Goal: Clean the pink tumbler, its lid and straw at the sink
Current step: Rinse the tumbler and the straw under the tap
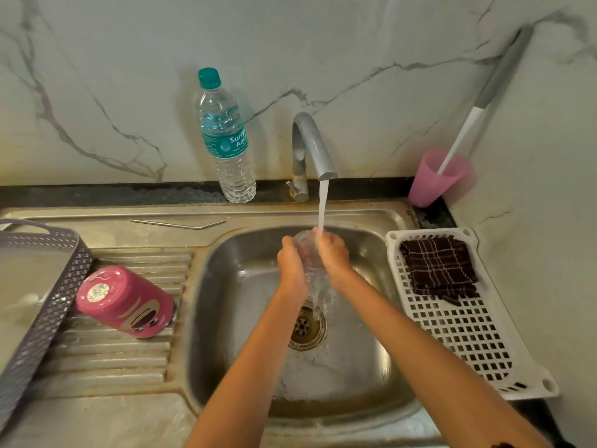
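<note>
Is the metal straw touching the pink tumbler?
Apart. The head view shows the straw lying on the sink rim, with bare ribbed drainboard between it and the tumbler.

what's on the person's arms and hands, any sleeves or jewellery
No sleeves, gloves, watch or bracelet: left arm and right arm are bare to the frame's edge. Left hand and right hand show no rings, though blur hides fine detail.
</note>
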`<state>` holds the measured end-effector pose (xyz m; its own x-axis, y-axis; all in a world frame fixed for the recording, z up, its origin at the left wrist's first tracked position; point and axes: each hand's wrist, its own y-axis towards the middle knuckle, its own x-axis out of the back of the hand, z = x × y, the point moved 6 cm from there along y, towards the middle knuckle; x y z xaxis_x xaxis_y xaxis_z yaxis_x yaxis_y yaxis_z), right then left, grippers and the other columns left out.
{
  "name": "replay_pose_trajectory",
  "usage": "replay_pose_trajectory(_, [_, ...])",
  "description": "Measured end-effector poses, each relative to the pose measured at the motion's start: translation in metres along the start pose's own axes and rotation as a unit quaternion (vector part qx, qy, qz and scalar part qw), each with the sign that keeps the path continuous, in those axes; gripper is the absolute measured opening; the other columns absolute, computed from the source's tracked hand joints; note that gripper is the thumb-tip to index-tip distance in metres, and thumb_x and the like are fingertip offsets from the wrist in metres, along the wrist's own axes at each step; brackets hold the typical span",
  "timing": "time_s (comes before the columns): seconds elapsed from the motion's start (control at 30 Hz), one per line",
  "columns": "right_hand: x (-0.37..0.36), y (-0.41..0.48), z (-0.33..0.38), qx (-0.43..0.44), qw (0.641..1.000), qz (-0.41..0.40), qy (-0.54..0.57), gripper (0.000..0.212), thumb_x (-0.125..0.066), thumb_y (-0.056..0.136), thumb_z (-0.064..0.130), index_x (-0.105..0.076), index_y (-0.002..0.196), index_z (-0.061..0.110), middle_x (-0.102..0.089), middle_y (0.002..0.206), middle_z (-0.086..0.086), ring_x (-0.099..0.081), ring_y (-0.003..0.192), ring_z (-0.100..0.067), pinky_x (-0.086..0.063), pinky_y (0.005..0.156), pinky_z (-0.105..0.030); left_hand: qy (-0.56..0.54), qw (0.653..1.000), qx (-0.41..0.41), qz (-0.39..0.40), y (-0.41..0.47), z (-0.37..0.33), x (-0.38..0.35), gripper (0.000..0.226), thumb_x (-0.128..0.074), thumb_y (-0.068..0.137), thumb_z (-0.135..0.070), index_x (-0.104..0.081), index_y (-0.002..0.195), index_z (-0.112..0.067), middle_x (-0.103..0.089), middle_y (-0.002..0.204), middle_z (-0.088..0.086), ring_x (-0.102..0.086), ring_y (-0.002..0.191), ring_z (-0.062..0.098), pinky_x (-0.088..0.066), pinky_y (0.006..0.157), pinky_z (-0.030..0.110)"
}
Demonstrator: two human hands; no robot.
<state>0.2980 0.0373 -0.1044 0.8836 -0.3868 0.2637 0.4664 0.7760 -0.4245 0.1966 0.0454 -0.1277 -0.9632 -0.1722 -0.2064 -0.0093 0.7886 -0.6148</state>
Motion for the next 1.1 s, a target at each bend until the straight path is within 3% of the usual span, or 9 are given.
replay_pose_trajectory(0.1, [0.004, 0.001, 0.021, 0.197, 0.953, -0.003, -0.233, 0.038, -0.047, 0.095, 0.044, -0.064, 0.079, 0.015, -0.060, 0.070, 0.002, -0.060, 0.070, -0.018, -0.047, 0.064, -0.030, 0.107, 0.994, -0.027, 0.010, 0.004, -0.009, 0.003, 0.033, -0.035, 0.100, -0.029, -0.062, 0.094, -0.010, -0.063, 0.093, 0.006, -0.058, 0.080, 0.017, -0.047, 0.067, 0.032])
replay_pose_trajectory(0.17, [-0.001, 0.000, 0.030, 0.218, 0.939, 0.034, -0.264, 0.038, -0.049, 0.094, 0.044, -0.063, 0.073, 0.015, -0.059, 0.065, 0.002, -0.060, 0.065, -0.017, -0.052, 0.062, -0.034, 0.149, 0.987, -0.051, 0.014, 0.010, -0.017, 0.004, 0.039, -0.041, 0.099, -0.041, -0.066, 0.102, -0.012, -0.066, 0.095, 0.004, -0.062, 0.086, 0.020, -0.052, 0.075, 0.035])
replay_pose_trajectory(0.27, [0.000, 0.003, 0.012, -0.010, 0.999, -0.001, 0.031, 0.031, -0.051, 0.096, 0.040, -0.063, 0.100, 0.011, -0.064, 0.084, -0.001, -0.061, 0.075, -0.015, -0.052, 0.063, -0.027, 0.134, 0.986, -0.094, -0.007, 0.011, -0.031, 0.001, 0.032, -0.047, 0.097, -0.044, -0.063, 0.086, -0.018, -0.063, 0.084, 0.004, -0.060, 0.082, 0.024, -0.051, 0.079, 0.041])
replay_pose_trajectory(0.37, [-0.017, -0.004, -0.009, -0.161, 0.949, 0.033, 0.270, 0.043, -0.048, 0.092, 0.047, -0.062, 0.106, 0.009, -0.068, 0.095, -0.008, -0.066, 0.086, -0.023, -0.057, 0.084, -0.038, -0.016, 0.996, -0.080, -0.024, 0.007, -0.034, 0.002, 0.024, -0.045, 0.100, -0.029, -0.061, 0.085, -0.018, -0.065, 0.085, 0.007, -0.063, 0.085, 0.027, -0.053, 0.080, 0.040])
replay_pose_trajectory(0.53, [0.003, -0.003, 0.027, 0.022, 0.998, -0.014, 0.049, 0.033, -0.042, 0.101, 0.035, -0.055, 0.076, 0.018, -0.055, 0.072, 0.000, -0.052, 0.064, -0.012, -0.042, 0.057, -0.022, 0.156, 0.972, -0.173, 0.029, 0.002, -0.039, 0.003, 0.029, -0.041, 0.102, -0.035, -0.065, 0.089, -0.026, -0.064, 0.094, -0.002, -0.061, 0.094, 0.018, -0.048, 0.083, 0.031])
replay_pose_trajectory(0.63, [-0.003, -0.008, 0.039, 0.112, 0.987, 0.035, -0.106, 0.032, -0.045, 0.100, 0.037, -0.056, 0.075, 0.020, -0.059, 0.072, 0.002, -0.058, 0.069, -0.012, -0.046, 0.061, -0.021, 0.183, 0.960, -0.197, 0.076, -0.004, -0.045, -0.006, 0.032, -0.042, 0.102, -0.038, -0.067, 0.101, -0.018, -0.066, 0.095, -0.002, -0.060, 0.086, 0.007, -0.045, 0.076, 0.024])
replay_pose_trajectory(0.83, [-0.010, -0.011, 0.006, -0.076, 0.982, 0.031, 0.169, 0.025, -0.047, 0.098, 0.036, -0.060, 0.084, 0.020, -0.058, 0.078, -0.003, -0.056, 0.074, -0.016, -0.047, 0.070, -0.027, 0.019, 0.999, -0.026, -0.014, 0.008, -0.023, 0.009, 0.033, -0.040, 0.101, -0.036, -0.063, 0.097, -0.013, -0.066, 0.092, 0.012, -0.063, 0.079, 0.019, -0.049, 0.067, 0.030])
replay_pose_trajectory(0.97, [-0.003, -0.008, 0.007, -0.007, 1.000, 0.001, 0.009, 0.027, -0.046, 0.099, 0.033, -0.059, 0.083, 0.017, -0.054, 0.073, 0.001, -0.052, 0.072, -0.014, -0.039, 0.064, -0.026, 0.196, 0.961, -0.190, 0.034, 0.000, -0.026, 0.005, 0.044, -0.039, 0.102, -0.043, -0.064, 0.078, -0.015, -0.063, 0.081, 0.005, -0.057, 0.074, 0.014, -0.045, 0.071, 0.029])
replay_pose_trajectory(1.1, [-0.015, -0.012, 0.006, -0.039, 0.995, 0.066, 0.064, 0.026, -0.055, 0.093, 0.044, -0.063, 0.084, 0.021, -0.065, 0.082, -0.001, -0.062, 0.078, -0.016, -0.050, 0.072, -0.028, 0.120, 0.990, -0.075, -0.007, 0.009, -0.021, 0.012, 0.041, -0.038, 0.102, -0.034, -0.063, 0.076, -0.015, -0.065, 0.079, 0.006, -0.061, 0.078, 0.022, -0.048, 0.075, 0.034])
